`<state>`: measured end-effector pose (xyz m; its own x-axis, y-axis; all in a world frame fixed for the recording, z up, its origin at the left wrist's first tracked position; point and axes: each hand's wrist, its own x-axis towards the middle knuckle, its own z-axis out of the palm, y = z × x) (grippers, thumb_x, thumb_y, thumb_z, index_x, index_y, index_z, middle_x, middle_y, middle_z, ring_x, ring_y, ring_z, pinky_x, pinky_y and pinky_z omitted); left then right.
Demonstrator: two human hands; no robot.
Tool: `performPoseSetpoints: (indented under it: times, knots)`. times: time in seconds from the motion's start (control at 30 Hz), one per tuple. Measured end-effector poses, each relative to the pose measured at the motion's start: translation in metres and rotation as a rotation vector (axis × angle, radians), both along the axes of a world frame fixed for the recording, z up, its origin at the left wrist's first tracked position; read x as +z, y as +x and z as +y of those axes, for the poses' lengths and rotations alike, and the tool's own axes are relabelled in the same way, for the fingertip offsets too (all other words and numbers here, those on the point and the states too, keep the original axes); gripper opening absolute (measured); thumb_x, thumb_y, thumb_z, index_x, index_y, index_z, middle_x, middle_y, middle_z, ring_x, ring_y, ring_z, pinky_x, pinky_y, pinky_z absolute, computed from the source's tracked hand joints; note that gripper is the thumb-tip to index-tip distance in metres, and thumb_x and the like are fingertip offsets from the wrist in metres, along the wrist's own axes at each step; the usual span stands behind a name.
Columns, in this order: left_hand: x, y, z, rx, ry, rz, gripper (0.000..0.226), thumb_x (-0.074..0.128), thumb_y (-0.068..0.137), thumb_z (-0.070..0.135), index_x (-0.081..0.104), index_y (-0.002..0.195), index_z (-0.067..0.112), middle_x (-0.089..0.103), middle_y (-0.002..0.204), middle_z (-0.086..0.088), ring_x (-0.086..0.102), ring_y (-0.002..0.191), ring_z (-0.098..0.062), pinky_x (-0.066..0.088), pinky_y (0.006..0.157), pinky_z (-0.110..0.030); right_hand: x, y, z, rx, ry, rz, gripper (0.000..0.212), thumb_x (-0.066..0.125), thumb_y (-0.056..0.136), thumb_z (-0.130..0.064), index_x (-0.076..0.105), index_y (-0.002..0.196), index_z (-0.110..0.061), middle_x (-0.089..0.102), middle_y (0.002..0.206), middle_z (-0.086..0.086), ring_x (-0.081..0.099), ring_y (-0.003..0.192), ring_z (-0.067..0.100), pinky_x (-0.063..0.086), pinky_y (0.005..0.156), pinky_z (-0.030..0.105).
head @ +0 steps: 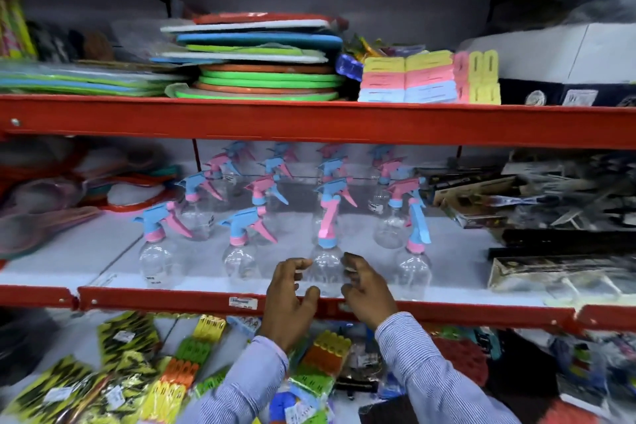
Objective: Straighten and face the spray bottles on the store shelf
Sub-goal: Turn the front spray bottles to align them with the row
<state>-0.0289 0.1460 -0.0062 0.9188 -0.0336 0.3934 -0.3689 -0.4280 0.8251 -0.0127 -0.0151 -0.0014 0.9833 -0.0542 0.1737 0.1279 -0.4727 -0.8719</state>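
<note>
Clear spray bottles with pink and blue trigger heads stand in rows on the white middle shelf (103, 251). In the front row, the third spray bottle (326, 268) has a blue collar and a pink trigger that points towards me. My left hand (292, 289) cups its left side and my right hand (366, 289) cups its right side, fingertips touching the clear body. The front bottles to its left (156, 262) (241, 262) have nozzles pointing left. The front bottle to its right (413, 268) has a blue trigger hanging down. Several more bottles (261, 189) stand behind.
A red shelf lip (172, 299) with a price label runs just under my hands. Dark boxed goods (550, 217) crowd the shelf's right side, and wrapped round items (51, 189) the left. Coloured mats (261, 55) are stacked above. Packaged pegs (179, 372) lie below.
</note>
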Motion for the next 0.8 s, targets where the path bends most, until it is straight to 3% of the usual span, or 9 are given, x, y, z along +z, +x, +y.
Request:
performPoseSetpoints:
  times: [0.07,0.13,0.3,0.47,0.63,0.8]
  knots:
    - [-0.0013,-0.0016,-0.0020,0.030,0.008,0.035,0.044,0.053,0.075,0.023,0.051,0.118,0.026,0.056,0.121,0.002,0.058,0.104,-0.015,0.052,0.091,-0.039,-0.0027,-0.0041,-0.0008,-0.010,0.058,0.007,0.043,0.050,0.081,0.006,0.049,0.119,-0.015,0.060,0.113,0.003,0.062,0.100,0.015,0.051,0.069,0.013]
    - [-0.0005,-0.0024,-0.0034,0.042,0.025,0.062,0.052,0.051,0.075,0.027,0.047,0.127,0.027,0.052,0.127,0.002,0.057,0.107,-0.018,0.050,0.093,-0.037,-0.0037,-0.0080,-0.0030,-0.001,0.060,-0.009,0.033,0.050,0.081,0.005,0.050,0.106,-0.017,0.060,0.100,0.002,0.060,0.082,0.006,0.048,0.055,0.009]
    - [0.0021,0.0006,-0.0062,0.043,0.034,0.099,0.070,0.047,0.078,0.031,0.031,0.145,0.025,0.040,0.128,0.002,0.051,0.113,-0.017,0.045,0.100,-0.036,-0.0068,-0.0076,-0.0068,-0.020,0.034,-0.033,0.030,0.054,0.081,-0.004,0.051,0.108,-0.015,0.058,0.107,0.011,0.061,0.089,0.019,0.054,0.071,0.027]
    - [-0.0004,0.0006,-0.0079,0.055,-0.036,0.104,0.054,0.049,0.076,0.030,0.044,0.130,0.027,0.053,0.131,0.001,0.056,0.113,-0.018,0.050,0.095,-0.037,-0.0044,-0.0069,-0.0075,0.065,-0.004,0.000,0.051,0.053,0.083,-0.005,0.044,0.132,-0.019,0.051,0.130,-0.001,0.056,0.109,0.015,0.052,0.092,0.031]
    - [0.0011,0.0054,-0.0057,0.028,-0.046,0.125,0.060,0.048,0.077,0.032,0.045,0.136,0.023,0.052,0.140,0.001,0.051,0.124,-0.017,0.047,0.100,-0.035,-0.0043,-0.0054,-0.0056,0.024,0.007,-0.011,0.040,0.057,0.080,-0.006,0.051,0.118,-0.018,0.059,0.119,0.005,0.060,0.099,0.014,0.054,0.088,0.031]
    - [0.0033,0.0049,-0.0058,0.016,-0.020,0.119,0.064,0.046,0.077,0.032,0.041,0.140,0.020,0.047,0.146,0.001,0.045,0.131,-0.016,0.042,0.107,-0.036,-0.0050,-0.0058,-0.0063,0.025,0.023,-0.016,0.038,0.057,0.080,-0.007,0.052,0.116,-0.018,0.059,0.117,0.004,0.059,0.098,0.013,0.053,0.086,0.028]
